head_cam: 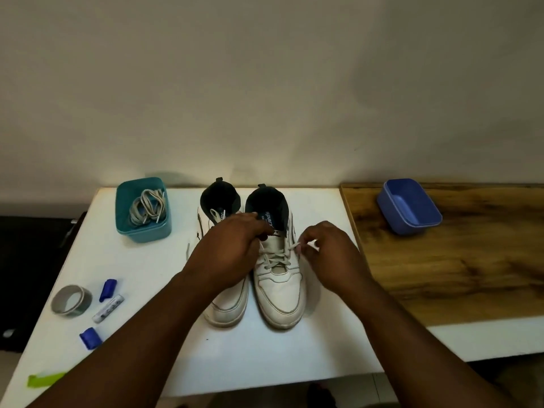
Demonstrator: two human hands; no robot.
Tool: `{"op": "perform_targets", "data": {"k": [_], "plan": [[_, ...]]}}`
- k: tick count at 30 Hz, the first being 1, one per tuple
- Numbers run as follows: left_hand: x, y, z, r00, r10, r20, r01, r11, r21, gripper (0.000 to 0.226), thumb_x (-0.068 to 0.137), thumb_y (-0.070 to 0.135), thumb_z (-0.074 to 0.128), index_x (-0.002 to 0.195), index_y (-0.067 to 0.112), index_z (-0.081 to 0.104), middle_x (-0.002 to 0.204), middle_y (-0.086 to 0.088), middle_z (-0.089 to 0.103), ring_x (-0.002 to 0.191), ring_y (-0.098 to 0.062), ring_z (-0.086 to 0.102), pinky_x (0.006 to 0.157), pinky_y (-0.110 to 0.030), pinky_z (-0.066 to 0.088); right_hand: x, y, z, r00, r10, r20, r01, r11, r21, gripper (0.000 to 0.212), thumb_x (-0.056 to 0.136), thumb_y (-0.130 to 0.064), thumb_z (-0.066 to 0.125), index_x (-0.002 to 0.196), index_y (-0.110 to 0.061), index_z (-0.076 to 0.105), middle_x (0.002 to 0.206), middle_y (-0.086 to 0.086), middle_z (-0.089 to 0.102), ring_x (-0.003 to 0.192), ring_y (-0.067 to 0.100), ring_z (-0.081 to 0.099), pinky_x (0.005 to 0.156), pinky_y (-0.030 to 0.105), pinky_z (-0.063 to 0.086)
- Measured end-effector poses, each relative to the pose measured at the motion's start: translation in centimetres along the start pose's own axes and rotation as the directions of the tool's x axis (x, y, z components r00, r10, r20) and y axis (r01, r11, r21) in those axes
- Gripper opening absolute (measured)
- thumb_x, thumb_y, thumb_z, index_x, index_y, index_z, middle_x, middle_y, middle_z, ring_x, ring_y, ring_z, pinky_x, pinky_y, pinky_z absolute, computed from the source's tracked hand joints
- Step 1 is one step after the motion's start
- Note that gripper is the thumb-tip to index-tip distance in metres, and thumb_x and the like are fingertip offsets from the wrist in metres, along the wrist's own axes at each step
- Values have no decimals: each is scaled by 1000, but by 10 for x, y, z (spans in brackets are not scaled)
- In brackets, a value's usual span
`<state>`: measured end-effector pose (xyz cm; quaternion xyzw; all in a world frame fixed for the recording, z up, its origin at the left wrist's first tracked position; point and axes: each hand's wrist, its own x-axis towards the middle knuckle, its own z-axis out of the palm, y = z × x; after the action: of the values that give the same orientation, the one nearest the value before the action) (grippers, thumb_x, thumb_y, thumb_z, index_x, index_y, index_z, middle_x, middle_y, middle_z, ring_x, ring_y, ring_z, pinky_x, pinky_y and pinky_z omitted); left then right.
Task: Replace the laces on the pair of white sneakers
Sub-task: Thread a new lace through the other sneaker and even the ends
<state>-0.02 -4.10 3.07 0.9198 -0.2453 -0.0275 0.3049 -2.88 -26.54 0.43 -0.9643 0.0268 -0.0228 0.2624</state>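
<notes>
Two white sneakers stand side by side on the white table (pixel 141 266), toes toward me. The right sneaker (pixel 279 293) has a pale lace (pixel 275 257) crossed through its lower eyelets. My left hand (pixel 229 254) lies over the left sneaker (pixel 226 310) and pinches one end of that lace near the right sneaker's tongue. My right hand (pixel 326 254) pinches the other lace end at the shoe's right side. A teal tub (pixel 143 210) at the back left holds a coil of grey-white laces (pixel 147 206).
A grey tape roll (pixel 71 299), a marker (pixel 107 307) with its blue cap (pixel 108 290) off and another blue piece (pixel 90 337) lie front left. A green strip (pixel 44 379) sits at the front-left edge. An empty blue tub (pixel 409 206) rests on the wooden surface (pixel 471 260) at right.
</notes>
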Motion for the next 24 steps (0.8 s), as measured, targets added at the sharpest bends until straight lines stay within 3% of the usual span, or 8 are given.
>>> {"op": "perform_targets", "data": {"k": [3,6,9,12,15,17,19,24], "plan": [[0,-3,0,1000,-2,11,2,1000,-5,45,86,21,42,118,20,73,109,3,72,120,-22,59,97,-39,48,5,15,-21,953,125,-277,-143,989,-46,7,96,-22,68,93,-29,67,97,-4,62,81,18,59,65,33,50],[1,-6,2,1000,-4,-2,4,1000,1,46,85,22,41,119,22,73,107,6,72,121,-19,58,97,-38,48,4,25,-35,849,340,-405,-305,941,150,4,100,-26,63,97,-24,66,95,-2,64,82,19,61,66,31,46],[-1,-4,5,1000,-1,-9,1,999,42,42,85,21,46,117,22,73,107,3,71,117,-21,59,94,-39,50,8,30,-37,775,570,-272,-400,777,486,6,99,-23,63,96,-23,68,96,0,68,89,21,65,78,39,55],[-4,-7,10,999,44,-25,-41,992,119,33,87,20,57,117,22,71,111,0,71,119,-24,59,100,-38,48,16,33,-41,626,772,-110,-448,472,759,11,95,-9,62,93,-16,70,87,0,65,88,22,64,81,37,55],[-6,-10,12,996,84,-38,-77,985,152,37,88,24,69,125,23,68,126,0,67,129,-23,55,107,-34,40,22,32,-46,536,844,8,-399,245,883,16,100,-7,56,88,-16,62,86,0,60,95,23,61,82,33,49],[-9,-8,11,997,38,-61,-28,987,160,52,86,30,74,136,24,60,145,0,52,132,-22,50,106,-33,42,21,28,-41,576,817,3,-399,278,874,10,97,-11,62,105,-17,66,102,5,65,98,23,61,81,32,50],[-13,-3,12,989,-47,-138,75,976,204,64,80,38,80,136,21,54,152,-6,42,134,-28,46,107,-40,43,19,21,-30,643,765,-23,-361,330,872,32,95,-7,65,125,-20,63,117,6,66,101,21,64,80,31,52],[-26,8,20,955,-186,-230,277,838,470,51,75,57,71,110,20,67,139,-9,51,130,-34,42,101,-51,31,18,0,-20,770,531,-353,-166,702,693,31,96,-14,65,117,-36,63,126,1,62,99,9,63,84,28,55]]}}
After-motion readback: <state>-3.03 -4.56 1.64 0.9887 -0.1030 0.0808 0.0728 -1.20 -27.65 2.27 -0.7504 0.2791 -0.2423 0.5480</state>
